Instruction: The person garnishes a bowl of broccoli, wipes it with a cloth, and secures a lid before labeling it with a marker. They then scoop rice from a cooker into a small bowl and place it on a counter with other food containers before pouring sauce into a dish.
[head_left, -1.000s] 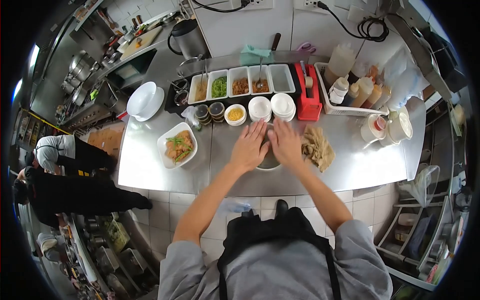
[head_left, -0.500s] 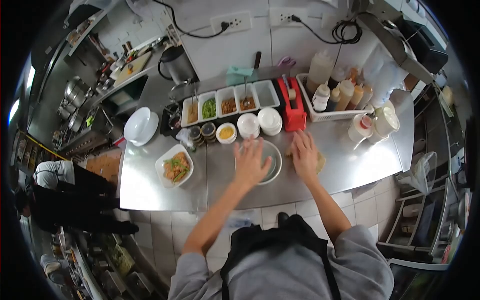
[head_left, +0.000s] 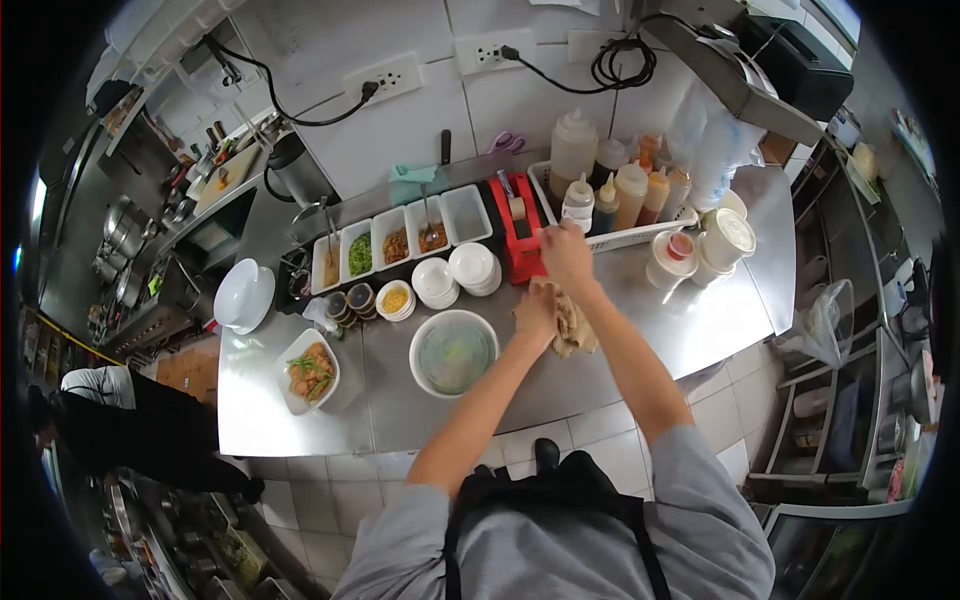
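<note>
My left hand (head_left: pixel 536 316) is closed at the left edge of a crumpled brown cloth or paper (head_left: pixel 574 326) on the steel counter. My right hand (head_left: pixel 568 254) is a fist above it, just right of the red tape dispenser (head_left: pixel 522 240); what its fingers hold is hidden. Left of my hands stands a white bowl (head_left: pixel 494 362) with a clear film or liquid across its top and something greenish beneath. Further left, a white dish (head_left: pixel 283 392) holds browned food (head_left: pixel 312 370) with green strips.
Behind are topping tubs (head_left: pixel 466 216), stacked small white bowls (head_left: pixel 474 268) and a white basket (head_left: pixel 640 236) of squeeze bottles (head_left: pixel 630 194). White lidded tubs (head_left: pixel 726 236) stand right on the counter (head_left: pixel 650 320). A person (head_left: pixel 120 425) bends at the far left.
My left hand has gone from over the bowl to the brown material. My right hand has lifted off that material and closed beside the tape dispenser. The camera view has shifted right.
</note>
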